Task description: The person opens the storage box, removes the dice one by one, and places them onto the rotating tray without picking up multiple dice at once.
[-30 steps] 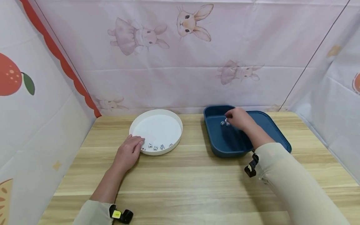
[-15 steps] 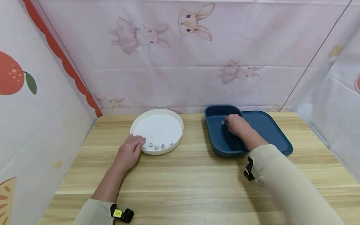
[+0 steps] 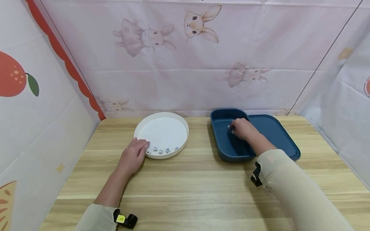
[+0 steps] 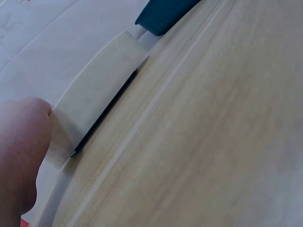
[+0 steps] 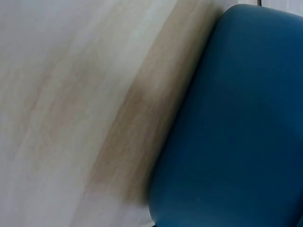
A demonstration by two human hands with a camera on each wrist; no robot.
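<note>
my right hand (image 3: pixel 243 128): fingers bent down at the dice (image 3: pixel 233 132), pinching one or not I can't tell | those dice: on the blue box (image 3: pixel 224 141) floor | my left hand (image 3: pixel 134 154): fingers relaxed over the white tray (image 3: pixel 163 128) rim, beside more dice (image 3: pixel 160 151) | step, I judge: picking up | next calls for: one sure pinch, clean lift

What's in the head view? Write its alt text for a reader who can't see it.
A person's right hand reaches down into a blue container, at some small dice. The left hand rests on the rim of a round white tray with more dice along its near edge; tray and container stand on a wooden table.
</note>
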